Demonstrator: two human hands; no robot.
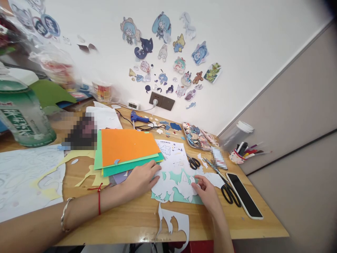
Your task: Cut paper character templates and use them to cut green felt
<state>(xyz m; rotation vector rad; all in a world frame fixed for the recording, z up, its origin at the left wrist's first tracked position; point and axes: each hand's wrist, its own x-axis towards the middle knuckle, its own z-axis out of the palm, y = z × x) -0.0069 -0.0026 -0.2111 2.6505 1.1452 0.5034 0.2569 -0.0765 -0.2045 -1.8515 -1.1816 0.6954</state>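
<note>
White paper cut-outs [164, 186] lie on a mint-green sheet [184, 197] near the table's front. My left hand [144, 177] rests at the left edge of the cut-outs, its fingers spread and bent, touching the paper. At their right side, my right hand [206, 189] has thumb and fingers closed on the edge of a small white cut-out [191, 182]. Behind them lies a printed sheet [172, 151] with small drawings. Orange felt [129, 146] tops a stack of coloured sheets beside my left hand. A white paper offcut [175, 219] hangs over the front edge.
Black-handled scissors [230, 195], smaller scissors [194, 162] and a phone [244, 195] lie to the right. A pen cup [237, 156] stands behind the phone. At the back is a blue glue gun [139, 118] with its cable. A large green bottle [26, 112] stands left.
</note>
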